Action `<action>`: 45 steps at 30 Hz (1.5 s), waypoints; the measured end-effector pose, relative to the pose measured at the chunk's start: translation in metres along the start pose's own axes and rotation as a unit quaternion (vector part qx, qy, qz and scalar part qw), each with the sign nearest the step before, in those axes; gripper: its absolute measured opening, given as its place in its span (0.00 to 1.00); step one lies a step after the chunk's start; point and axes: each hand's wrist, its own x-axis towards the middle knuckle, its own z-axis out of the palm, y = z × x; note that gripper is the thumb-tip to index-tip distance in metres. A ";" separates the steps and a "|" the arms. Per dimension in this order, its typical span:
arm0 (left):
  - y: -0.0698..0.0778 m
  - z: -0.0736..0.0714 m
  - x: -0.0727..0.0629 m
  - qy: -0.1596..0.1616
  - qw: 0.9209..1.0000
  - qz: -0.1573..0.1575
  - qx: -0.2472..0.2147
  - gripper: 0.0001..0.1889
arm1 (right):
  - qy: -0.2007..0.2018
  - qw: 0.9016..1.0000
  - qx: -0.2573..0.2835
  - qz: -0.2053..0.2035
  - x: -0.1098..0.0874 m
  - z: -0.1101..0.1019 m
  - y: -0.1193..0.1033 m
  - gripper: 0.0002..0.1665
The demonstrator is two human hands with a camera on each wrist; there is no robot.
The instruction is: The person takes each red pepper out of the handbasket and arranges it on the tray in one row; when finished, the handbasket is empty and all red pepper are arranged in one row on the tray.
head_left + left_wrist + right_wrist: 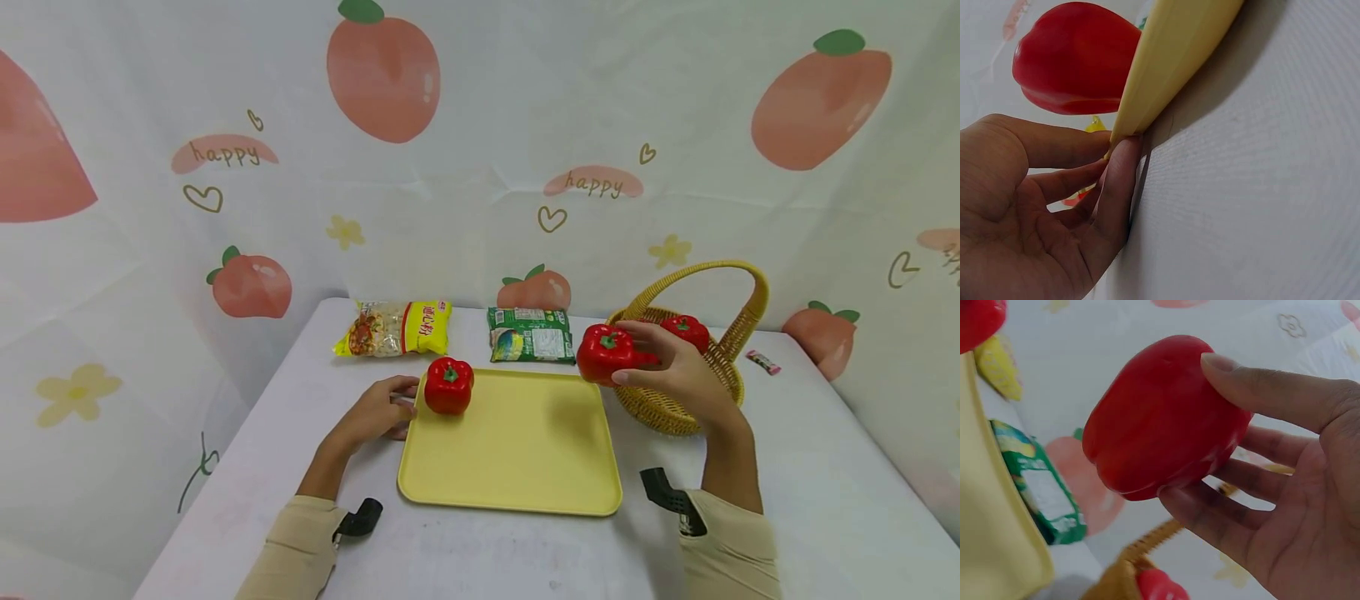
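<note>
My right hand (678,375) grips a red bell pepper (602,353) in the air, between the yellow tray and the basket. In the right wrist view the thumb lies on one side of that pepper (1160,419) and the fingers curl round the other. My left hand (375,410) pinches the left rim of the yellow tray (517,467), thumb above and fingers at the underside in the left wrist view. Another red bell pepper (448,386) stands on the tray's back left corner, close to the left hand.
A yellow wicker basket (660,412) with a tall handle holds a red pepper (686,332) behind the right hand. Behind the tray lie a yellow food packet (395,328) and green packets (531,336). A small wrapped sweet (763,362) lies right of the basket.
</note>
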 end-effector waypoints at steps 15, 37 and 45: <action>0.002 0.001 -0.002 -0.001 1.000 0.002 0.000 0.32 | -0.056 0.998 0.013 0.009 0.029 0.049 0.010 0.43; 0.001 0.001 0.000 -0.005 1.000 0.000 -0.001 0.32 | -0.104 0.994 0.000 0.029 0.043 0.104 0.013 0.46; 0.000 0.000 0.001 0.000 1.000 -0.002 -0.009 0.32 | -0.117 0.993 -0.001 0.011 0.045 0.117 0.013 0.45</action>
